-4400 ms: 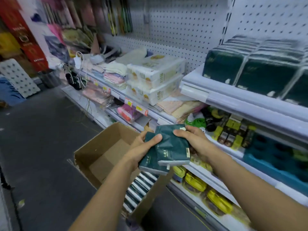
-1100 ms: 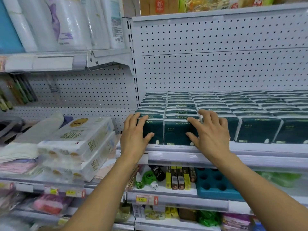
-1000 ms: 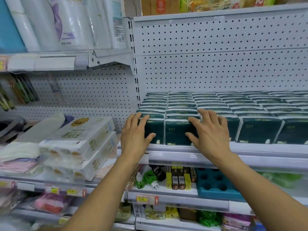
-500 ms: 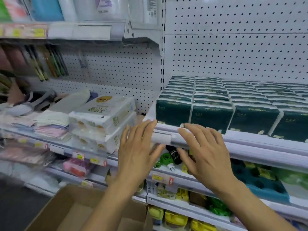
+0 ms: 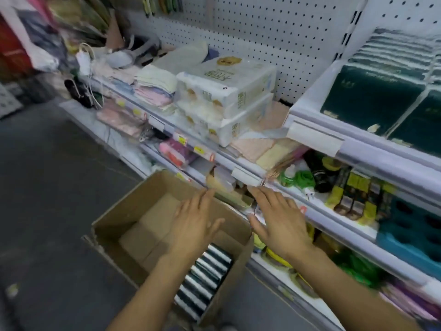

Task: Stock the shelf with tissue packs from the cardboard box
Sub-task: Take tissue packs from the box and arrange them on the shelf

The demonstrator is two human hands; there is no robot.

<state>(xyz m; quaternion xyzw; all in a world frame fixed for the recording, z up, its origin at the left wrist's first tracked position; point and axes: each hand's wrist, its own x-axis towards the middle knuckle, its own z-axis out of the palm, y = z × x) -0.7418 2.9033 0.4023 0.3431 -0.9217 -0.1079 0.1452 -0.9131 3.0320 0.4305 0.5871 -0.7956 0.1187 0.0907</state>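
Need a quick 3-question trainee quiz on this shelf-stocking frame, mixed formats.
1. True or false: the left hand holds a tissue pack.
2. Where do the remaining tissue packs sit in the cardboard box? A) far end B) near end, in a row C) spread all over
3. Fill in: the packs on the shelf are dark ____.

Key: 1 false: both it and the right hand are open and hold nothing. 2 B. 3 green.
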